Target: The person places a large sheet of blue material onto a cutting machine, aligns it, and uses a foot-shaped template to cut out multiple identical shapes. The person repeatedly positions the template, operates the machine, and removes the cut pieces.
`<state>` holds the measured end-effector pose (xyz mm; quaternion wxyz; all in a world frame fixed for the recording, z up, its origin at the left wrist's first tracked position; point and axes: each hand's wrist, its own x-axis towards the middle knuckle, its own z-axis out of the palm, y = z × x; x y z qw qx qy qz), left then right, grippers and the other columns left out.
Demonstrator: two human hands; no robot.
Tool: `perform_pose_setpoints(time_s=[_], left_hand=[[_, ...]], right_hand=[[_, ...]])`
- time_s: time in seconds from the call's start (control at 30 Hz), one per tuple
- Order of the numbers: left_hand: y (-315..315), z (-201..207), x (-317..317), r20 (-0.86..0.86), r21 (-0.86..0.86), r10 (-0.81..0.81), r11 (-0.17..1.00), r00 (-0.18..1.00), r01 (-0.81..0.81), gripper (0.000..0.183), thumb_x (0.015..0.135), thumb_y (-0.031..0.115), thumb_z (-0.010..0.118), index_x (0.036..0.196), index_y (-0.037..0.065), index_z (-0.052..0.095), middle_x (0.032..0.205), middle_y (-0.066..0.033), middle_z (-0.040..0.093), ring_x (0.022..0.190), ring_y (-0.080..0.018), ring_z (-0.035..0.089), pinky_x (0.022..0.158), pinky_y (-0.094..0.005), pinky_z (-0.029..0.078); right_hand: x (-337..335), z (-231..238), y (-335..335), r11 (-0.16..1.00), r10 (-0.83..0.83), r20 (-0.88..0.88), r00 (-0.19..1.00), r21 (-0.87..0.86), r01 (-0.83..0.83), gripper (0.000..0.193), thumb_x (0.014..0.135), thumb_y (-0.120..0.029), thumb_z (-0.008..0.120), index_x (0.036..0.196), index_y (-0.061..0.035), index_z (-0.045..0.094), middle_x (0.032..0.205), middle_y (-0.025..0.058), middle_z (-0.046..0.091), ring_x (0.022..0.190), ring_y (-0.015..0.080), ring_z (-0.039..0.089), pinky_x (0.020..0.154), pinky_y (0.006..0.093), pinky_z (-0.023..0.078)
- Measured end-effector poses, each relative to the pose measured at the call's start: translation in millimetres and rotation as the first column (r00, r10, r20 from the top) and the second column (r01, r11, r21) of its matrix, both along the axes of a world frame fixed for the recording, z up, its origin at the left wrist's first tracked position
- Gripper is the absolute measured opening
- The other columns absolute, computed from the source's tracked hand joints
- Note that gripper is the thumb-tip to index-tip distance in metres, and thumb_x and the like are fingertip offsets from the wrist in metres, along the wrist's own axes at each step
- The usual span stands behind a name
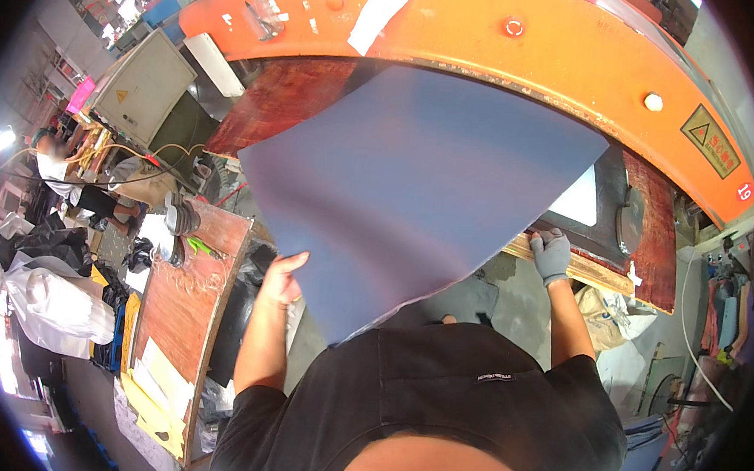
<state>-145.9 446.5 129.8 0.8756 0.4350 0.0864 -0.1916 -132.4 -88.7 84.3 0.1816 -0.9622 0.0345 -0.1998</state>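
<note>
A large blue-grey sheet [414, 169] spans the middle of the view, tilted, one corner hanging down toward my body. My left hand [284, 278], bare, pinches its left edge, with the thumb on top and the other fingers mostly hidden below. My right hand [551, 254] wears a grey glove, and its fingers curl over the near edge of a light wooden board [601, 274]. Just beyond that hand lies a black frame [611, 201] with a white panel [577, 200] inside, partly covered by the sheet.
An orange machine beam [456, 26] with a red button [513, 27] arches across the far side, above a red-brown table [269, 102]. To the left stands a wooden side table [190, 298] with yellow cards [153, 407]. A person [57, 163] is farther off at left.
</note>
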Motion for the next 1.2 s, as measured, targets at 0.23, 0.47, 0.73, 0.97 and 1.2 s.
perform_pose_setpoints(time_s=[0.23,0.47,0.73,0.97,1.2], left_hand=[[76.5,-39.3,-46.5,-0.325,-0.063,-0.201,0.98,0.924,0.191,0.059,0.088,0.051,0.054,0.128,0.008,0.049,0.122,-0.011,0.058,0.113,-0.0282,0.055,0.096,-0.0453,0.042],[154.9,-136.1,-67.4,-0.195,-0.437,-0.309,0.877,0.931,0.2,0.048,0.088,0.05,0.056,0.117,0.012,0.055,0.106,-0.0082,0.065,0.094,-0.0232,0.063,0.079,-0.0394,0.051],[161.1,-99.9,-94.2,-0.269,0.16,0.084,0.986,0.959,-0.041,0.052,0.09,0.038,0.059,0.128,0.006,0.046,0.123,-0.0081,0.056,0.109,-0.0239,0.057,0.088,-0.0413,0.047],[117.0,-69.6,-98.2,-0.221,0.142,0.234,0.968,0.947,-0.207,0.046,0.093,0.031,0.055,0.13,0.005,0.044,0.124,-0.0093,0.055,0.113,-0.0242,0.054,0.093,-0.0407,0.045],[-36.1,-10.0,-32.9,-0.193,0.077,0.281,0.959,0.94,-0.271,0.051,0.095,0.039,0.048,0.133,0.005,0.042,0.129,-0.0089,0.051,0.118,-0.0263,0.049,0.101,-0.0424,0.038]], right_hand=[[-50.9,9.1,31.4,0.435,-0.01,-0.181,0.983,0.885,0.168,0.04,0.09,-0.042,0.056,0.085,-0.0021,0.059,0.066,0.0064,0.056,0.07,0.0141,0.06,0.063,0.0296,0.048],[-85.2,6.8,57.1,0.182,-0.104,-0.329,0.939,0.922,0.343,0.032,0.088,-0.03,0.059,0.101,-0.0011,0.055,0.081,0.0045,0.059,0.064,0.0098,0.056,0.05,0.0213,0.045],[-95.8,-1.5,85.0,0.581,-0.245,-0.034,0.969,0.795,0.175,0.018,0.086,-0.006,0.052,0.102,0.004,0.052,0.092,0.0088,0.057,0.082,0.0161,0.053,0.076,0.0293,0.044],[14.8,-7.0,35.3,0.746,-0.244,-0.019,0.97,0.635,0.2,0.022,0.084,-0.012,0.054,0.094,0.0076,0.055,0.088,0.0163,0.06,0.081,0.0212,0.056,0.073,0.0329,0.044],[149.7,32.5,-56.8,0.56,-0.237,-0.322,0.917,0.726,0.399,0.022,0.081,-0.022,0.054,0.077,-0.0012,0.06,0.066,0.0111,0.058,0.065,0.0205,0.056,0.06,0.0326,0.045]])
